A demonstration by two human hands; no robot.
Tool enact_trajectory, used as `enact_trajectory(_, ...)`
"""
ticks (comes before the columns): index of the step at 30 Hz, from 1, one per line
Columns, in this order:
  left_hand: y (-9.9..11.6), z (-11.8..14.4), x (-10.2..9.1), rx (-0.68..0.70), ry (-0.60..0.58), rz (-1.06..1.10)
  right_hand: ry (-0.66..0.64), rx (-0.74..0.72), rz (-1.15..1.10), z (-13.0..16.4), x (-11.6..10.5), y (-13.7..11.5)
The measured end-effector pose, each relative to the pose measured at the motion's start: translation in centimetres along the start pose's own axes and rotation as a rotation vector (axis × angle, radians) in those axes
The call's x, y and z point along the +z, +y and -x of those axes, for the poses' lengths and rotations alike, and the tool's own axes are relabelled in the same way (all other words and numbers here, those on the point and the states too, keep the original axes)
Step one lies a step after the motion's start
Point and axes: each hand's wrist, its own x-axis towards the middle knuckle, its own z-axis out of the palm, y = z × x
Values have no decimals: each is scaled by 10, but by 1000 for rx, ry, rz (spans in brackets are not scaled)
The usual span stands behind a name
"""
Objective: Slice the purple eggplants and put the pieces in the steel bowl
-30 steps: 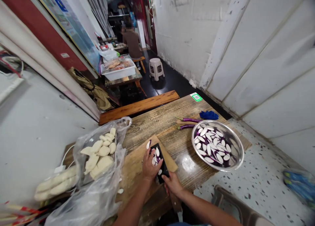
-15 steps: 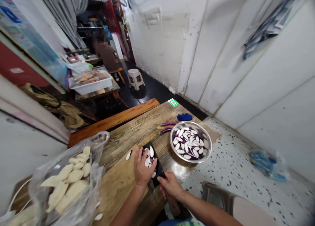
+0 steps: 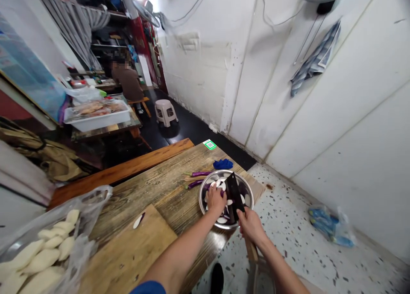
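My right hand point(image 3: 251, 225) is closed round the handle of a cleaver point(image 3: 234, 193), whose dark blade slants over a steel bowl point(image 3: 251, 188). Sliced eggplant point(image 3: 221, 220), white inside with purple skin, lies in the bowl. My left hand point(image 3: 217, 200) reaches over the bowl's left side, beside the blade. Its fingers are bent and apart, touching slices there; the fingertips are partly hidden. One eggplant slice point(image 3: 137, 221) rests on the wooden cutting board point(image 3: 128, 251) at the left.
Two whole eggplants point(image 3: 201, 173) and a blue cloth-like item point(image 3: 223, 164) lie behind the bowl. A plastic bag point(image 3: 99, 196) with pale peeled pieces point(image 3: 45, 260) stands at the left. Farther off are a stool point(image 3: 165, 113), a white tray point(image 3: 99, 120) and a seated person point(image 3: 128, 82).
Both hands and the cleaver have moved from the cutting board to the bowl. The slices that lay on the blade no longer show on it. The view has shifted right.
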Motion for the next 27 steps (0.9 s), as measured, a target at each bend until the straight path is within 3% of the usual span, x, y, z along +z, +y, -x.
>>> enact_trajectory(3, -10, 1, 1, -63, -147, -114, 43, -24, 147, -4, -21, -1)
enact_trajectory(6, -16, 11, -11, 102, -186, -24, 98, -53, 181, -3, -30, 2)
enact_trajectory(9, -9, 26, -22, 338, -136, 123, 64, -36, 98, -4, -26, 6)
enact_trajectory(12, 4, 39, -22, 543, -93, 83, 20, -21, 70, -1, -18, 10)
enact_trajectory(14, 4, 40, -21, 608, -92, -28, 60, -10, 118, 4, -16, 15)
enact_trajectory(16, -13, 37, -30, 601, -64, -101, 141, 22, 158, 8, -19, 22)
enact_trajectory(19, -71, 36, -70, 402, 93, -105, 167, 87, 167, 12, -25, 32)
enact_trajectory(21, -123, 43, -106, 116, 238, -186, 130, 122, 65, 15, -26, 35)
enact_trajectory(23, -175, 52, -140, -156, 200, -355, 126, 141, -50, 19, -24, 33)
enact_trajectory(25, -219, 59, -164, -440, 58, -524, 149, 145, -110, 22, -19, 27)
enact_trajectory(27, -249, 63, -178, -507, 0, -530, 169, 143, -137, 24, -16, 20)
